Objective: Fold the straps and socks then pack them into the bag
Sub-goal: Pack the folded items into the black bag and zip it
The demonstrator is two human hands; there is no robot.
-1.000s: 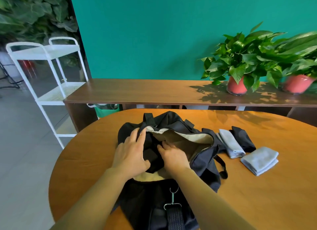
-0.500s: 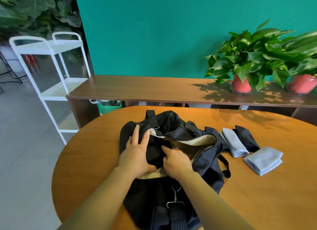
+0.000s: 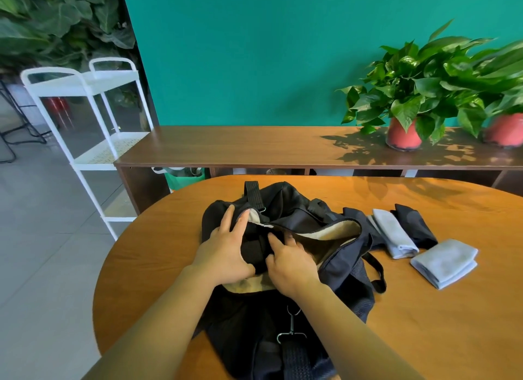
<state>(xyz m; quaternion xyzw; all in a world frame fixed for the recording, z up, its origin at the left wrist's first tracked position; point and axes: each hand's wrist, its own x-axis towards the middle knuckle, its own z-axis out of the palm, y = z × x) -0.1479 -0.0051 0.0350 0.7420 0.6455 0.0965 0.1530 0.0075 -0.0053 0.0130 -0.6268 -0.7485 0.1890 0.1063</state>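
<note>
Table: round orange-brown wooden top [image 3: 424, 337].
Sideboard: long dark wooden bench [image 3: 254, 147], behind table.
Plants: two leafy greens, red pots [image 3: 403, 133] [image 3: 505, 129], on sideboard.
Trolley: white metal shelving [image 3: 85, 82], left.
Wall: teal [image 3: 254, 54].

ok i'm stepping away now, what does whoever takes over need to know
Left hand: fingers straight, resting on the left rim of the bag.
Right hand: at the bag's mouth on dark fabric; whether it grips is unclear.
The bag lies unzipped on the table.
Done: three folded bundles lie right of the bag: a light-blue bundle, a black bundle and a second light-blue bundle.
Left: put those into the bag. What is already inside cannot be seen.
</note>
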